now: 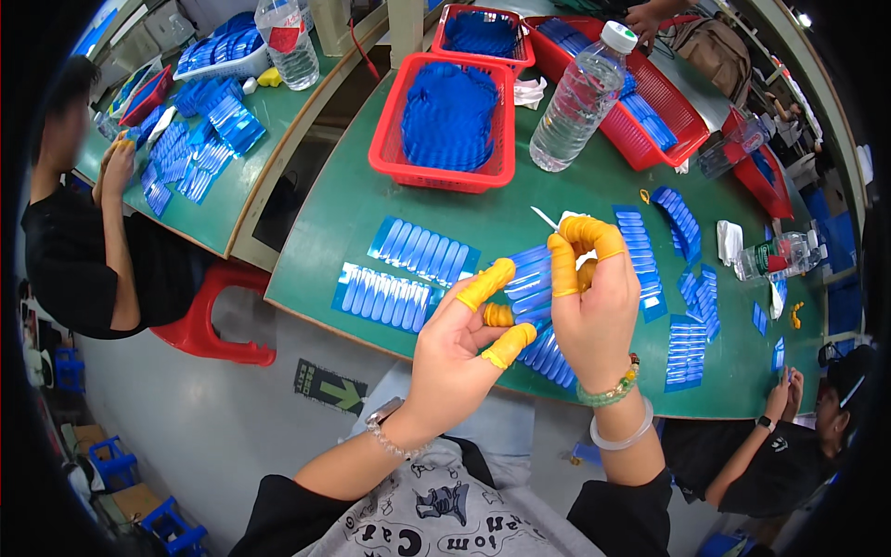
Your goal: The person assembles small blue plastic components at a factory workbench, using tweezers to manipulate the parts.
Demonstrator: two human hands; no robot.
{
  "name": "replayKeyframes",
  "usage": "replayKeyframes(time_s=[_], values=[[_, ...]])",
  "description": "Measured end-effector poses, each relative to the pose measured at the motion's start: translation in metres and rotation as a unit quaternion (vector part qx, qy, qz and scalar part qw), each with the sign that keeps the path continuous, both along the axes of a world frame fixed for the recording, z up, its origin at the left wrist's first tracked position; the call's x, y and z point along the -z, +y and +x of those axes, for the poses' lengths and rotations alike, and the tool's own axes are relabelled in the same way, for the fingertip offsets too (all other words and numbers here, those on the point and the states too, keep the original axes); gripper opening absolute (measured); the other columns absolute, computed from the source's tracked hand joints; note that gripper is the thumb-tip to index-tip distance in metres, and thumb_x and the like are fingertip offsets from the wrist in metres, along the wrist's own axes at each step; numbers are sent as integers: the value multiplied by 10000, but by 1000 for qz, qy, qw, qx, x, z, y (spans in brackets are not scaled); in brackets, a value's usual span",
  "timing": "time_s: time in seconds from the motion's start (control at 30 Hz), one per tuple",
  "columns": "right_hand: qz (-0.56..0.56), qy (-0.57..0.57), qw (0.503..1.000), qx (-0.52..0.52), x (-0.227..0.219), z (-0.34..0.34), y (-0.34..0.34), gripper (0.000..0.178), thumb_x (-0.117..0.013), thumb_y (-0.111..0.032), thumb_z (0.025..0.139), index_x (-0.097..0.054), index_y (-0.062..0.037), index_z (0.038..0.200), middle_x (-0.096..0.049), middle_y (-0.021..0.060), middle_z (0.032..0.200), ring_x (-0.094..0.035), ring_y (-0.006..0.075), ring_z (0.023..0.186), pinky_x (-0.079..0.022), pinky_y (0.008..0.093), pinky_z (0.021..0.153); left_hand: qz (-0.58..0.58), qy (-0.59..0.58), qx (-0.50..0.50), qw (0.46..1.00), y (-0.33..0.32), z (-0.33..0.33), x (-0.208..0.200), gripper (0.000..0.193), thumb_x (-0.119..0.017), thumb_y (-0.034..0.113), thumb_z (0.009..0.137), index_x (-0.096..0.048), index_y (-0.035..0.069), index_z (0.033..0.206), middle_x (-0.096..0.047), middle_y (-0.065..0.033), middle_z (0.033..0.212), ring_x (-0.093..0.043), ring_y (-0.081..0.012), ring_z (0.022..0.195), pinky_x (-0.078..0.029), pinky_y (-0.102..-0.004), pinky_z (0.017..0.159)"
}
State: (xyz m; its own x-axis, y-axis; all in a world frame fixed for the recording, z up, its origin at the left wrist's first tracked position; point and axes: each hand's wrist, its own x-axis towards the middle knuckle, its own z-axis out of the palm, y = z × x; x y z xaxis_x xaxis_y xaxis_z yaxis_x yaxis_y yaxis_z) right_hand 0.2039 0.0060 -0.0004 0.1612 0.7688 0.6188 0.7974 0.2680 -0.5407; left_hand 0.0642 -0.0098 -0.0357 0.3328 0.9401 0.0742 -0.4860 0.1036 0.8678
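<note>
My left hand (455,348), with yellow finger cots on its fingertips, grips the edge of a blue sheet of ribbed strips (530,281) above the table. My right hand (597,311), also in yellow finger cots, is closed at the sheet's right side. From its fingers sticks a thin, pale, pointed tool (544,218); its exact kind is hidden by the fingers. Under my hands lies another blue ribbed sheet (549,360). Two more ribbed sheets, an upper one (422,249) and a lower one (382,297), rest left of my hands.
Red baskets of blue pieces, one (509,167) nearest, stand at the back beside an upright water bottle (580,97). More blue sheets (686,353) lie to the right on the green table (325,209), near a bottle on its side (778,256). Other people work at left and right.
</note>
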Motion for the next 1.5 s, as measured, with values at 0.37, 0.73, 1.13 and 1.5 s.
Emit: replayKeyframes(time_s=[0.37, 0.73, 1.13, 1.5], values=[[11, 198, 980, 5, 0, 2, -6, 171, -603, -24, 867, -531, 26, 1014, -609, 92, 872, -629, 129, 653, -531, 234, 486, -151, -27, -9, 988, 7, -1, -5, 590, -660, -118, 751, -435, -48, 1292, -515, -104, 1227, -588, -173, 990, -501, -293, 833], [46, 188, 980, 53, 2, 29, -7, 156, -542, -77, 917, -495, 2, 1043, -636, 108, 835, -608, 143, 707, -468, 256, 591, -156, -18, -48, 986, 8, -2, -9, 555, -620, -120, 779, -443, -34, 1298, -528, -66, 1125, -581, -116, 890, -498, -254, 812], [-136, 249, 959, -5, 13, -12, 2, 110, -458, -95, 964, -423, -25, 1041, -517, 36, 797, -454, 71, 672, -383, 220, 581, -99, 22, -60, 993, 6, 5, 6, 541, -624, -126, 771, -456, -46, 1279, -543, -79, 1140, -565, -110, 893, -490, -260, 805], [-39, 290, 955, -51, 45, -13, 1, 171, -445, -54, 961, -411, -39, 1127, -465, 50, 1042, -456, 111, 950, -386, 245, 866, 27, 39, -83, 995, -3, 3, 25, 374, -647, -57, 812, -507, 9, 1153, -512, -31, 1046, -512, -86, 862, -448, -220, 764]])
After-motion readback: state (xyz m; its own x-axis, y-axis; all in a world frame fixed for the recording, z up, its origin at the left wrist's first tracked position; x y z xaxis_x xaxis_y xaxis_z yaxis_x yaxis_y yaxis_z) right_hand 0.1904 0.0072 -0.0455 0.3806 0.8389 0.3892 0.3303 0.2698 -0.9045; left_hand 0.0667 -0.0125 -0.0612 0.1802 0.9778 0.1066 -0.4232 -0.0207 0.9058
